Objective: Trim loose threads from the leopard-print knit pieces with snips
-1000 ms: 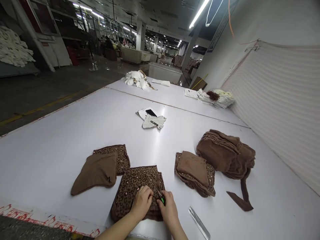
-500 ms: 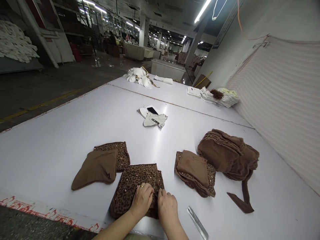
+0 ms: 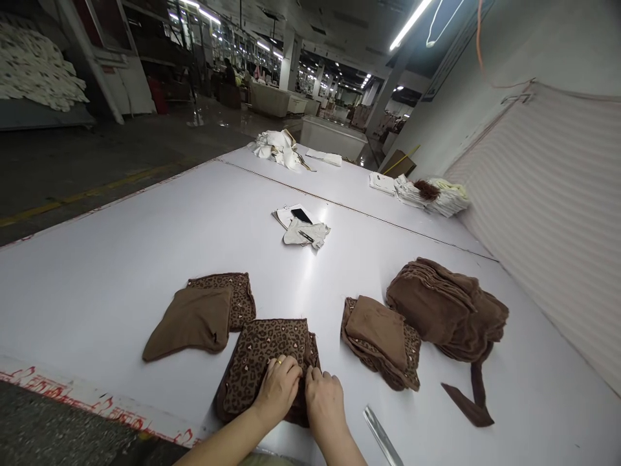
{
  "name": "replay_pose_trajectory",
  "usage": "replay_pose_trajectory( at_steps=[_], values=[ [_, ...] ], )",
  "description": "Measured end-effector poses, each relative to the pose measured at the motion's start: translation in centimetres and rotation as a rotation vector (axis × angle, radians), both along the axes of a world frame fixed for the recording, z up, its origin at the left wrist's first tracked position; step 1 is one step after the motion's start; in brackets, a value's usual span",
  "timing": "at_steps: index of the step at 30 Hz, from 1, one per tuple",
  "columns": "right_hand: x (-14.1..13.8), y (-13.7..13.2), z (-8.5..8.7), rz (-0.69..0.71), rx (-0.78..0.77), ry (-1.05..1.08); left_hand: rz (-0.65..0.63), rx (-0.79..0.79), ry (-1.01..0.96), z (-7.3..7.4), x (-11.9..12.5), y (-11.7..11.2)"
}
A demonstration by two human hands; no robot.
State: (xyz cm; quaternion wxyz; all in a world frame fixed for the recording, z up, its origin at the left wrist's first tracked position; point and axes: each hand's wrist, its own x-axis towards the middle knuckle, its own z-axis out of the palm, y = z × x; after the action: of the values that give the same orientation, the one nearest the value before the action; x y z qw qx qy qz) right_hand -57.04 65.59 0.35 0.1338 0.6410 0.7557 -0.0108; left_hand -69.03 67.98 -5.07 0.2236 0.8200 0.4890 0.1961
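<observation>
A folded leopard-print fabric piece (image 3: pixel 259 353) lies on the white table (image 3: pixel 121 259) near its front edge. My left hand (image 3: pixel 279 385) rests on its near right part with fingers curled, pinching the cloth; a ring shows on one finger. My right hand (image 3: pixel 324 398) sits beside it, touching it, knuckles up, fingers curled under at the fabric's right edge and hiding what they hold. To the left lies a plain brown piece (image 3: pixel 194 323) over another leopard piece (image 3: pixel 237 294). To the right is a small stack of brown and leopard pieces (image 3: pixel 381 340).
A heap of brown fabric (image 3: pixel 446 307) with a loose brown strip (image 3: pixel 468 398) lies at the right. A metal ruler (image 3: pixel 383 437) lies near my right wrist. Mid-table are a phone (image 3: pixel 301 215) and pale cloth (image 3: pixel 308 233). White cloth piles (image 3: pixel 279 147) sit far back. A striped wall runs along the right.
Green-handled snips showed in my right hand a second ago; now its fingers cover them. Both hands stay on the leopard piece, closer together. The camera has shifted slightly.
</observation>
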Motion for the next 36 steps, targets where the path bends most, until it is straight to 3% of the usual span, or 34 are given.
replay_pose_trajectory(
  at_steps=[19, 31, 36],
  values=[
    [0.1, -0.5, 0.0, -0.010, 0.053, 0.008, -0.002, 0.027, -0.052, -0.9, 0.3, 0.0],
    [0.0, -0.2, 0.0, -0.035, -0.009, 0.054, -0.002, 0.001, -0.071, -0.9, 0.4, 0.1],
    [1.6, -0.5, -0.1, -0.177, 0.024, 0.249, 0.035, -0.047, -0.114, -0.6, 0.3, 0.1]
  ],
)
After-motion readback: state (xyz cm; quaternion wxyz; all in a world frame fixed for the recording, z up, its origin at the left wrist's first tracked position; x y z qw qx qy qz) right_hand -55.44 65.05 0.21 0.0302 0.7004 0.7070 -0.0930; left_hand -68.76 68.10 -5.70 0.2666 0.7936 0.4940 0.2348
